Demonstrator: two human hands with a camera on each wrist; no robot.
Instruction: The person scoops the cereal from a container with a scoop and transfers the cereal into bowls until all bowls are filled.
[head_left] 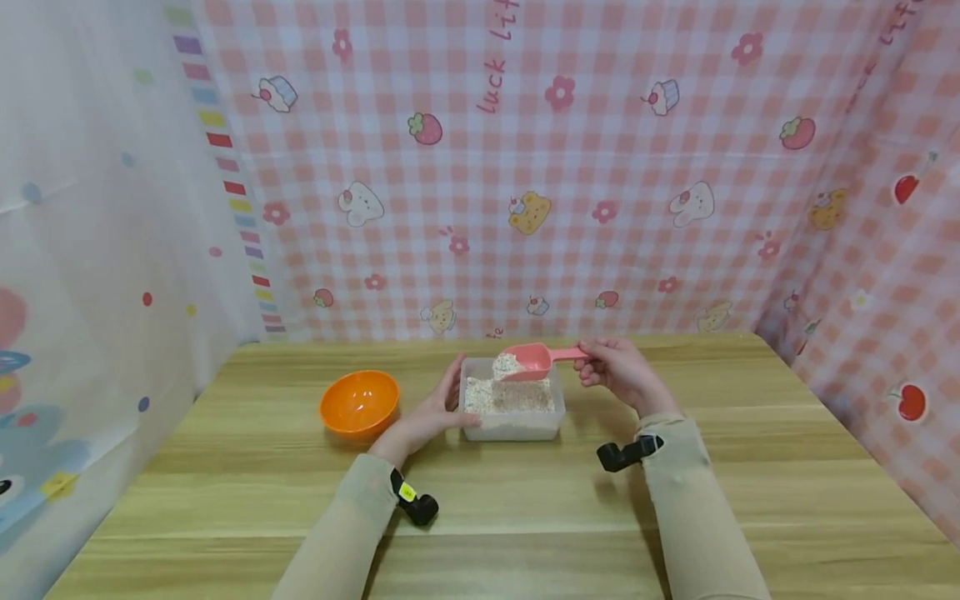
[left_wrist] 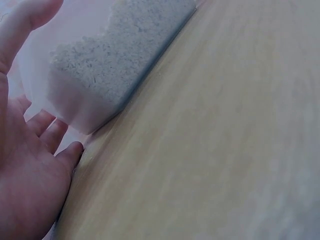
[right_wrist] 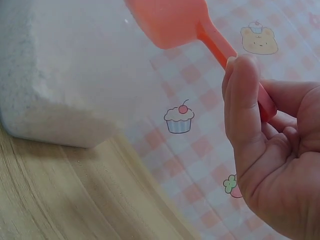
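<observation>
My right hand (head_left: 617,372) pinches the handle of a pink scoop (head_left: 534,358) between thumb and fingers. Pale grains (head_left: 507,364) lie in the scoop's front, above the translucent plastic container (head_left: 517,428). More grains (head_left: 487,398) fill part of that container. In the right wrist view the scoop (right_wrist: 172,22) shows only in part, and its contents are out of sight. My left hand (head_left: 427,419) rests against the container's left end, thumb by the front wall. The left wrist view shows the hand (left_wrist: 30,155) with its fingers extended loosely beside the container's wall (left_wrist: 75,102).
An orange bowl (head_left: 360,406) stands on the wooden table (head_left: 525,517), left of the left hand. Behind the table hangs a pink checked cloth (head_left: 480,183). Black wrist cameras (head_left: 628,453) sit on the sleeves.
</observation>
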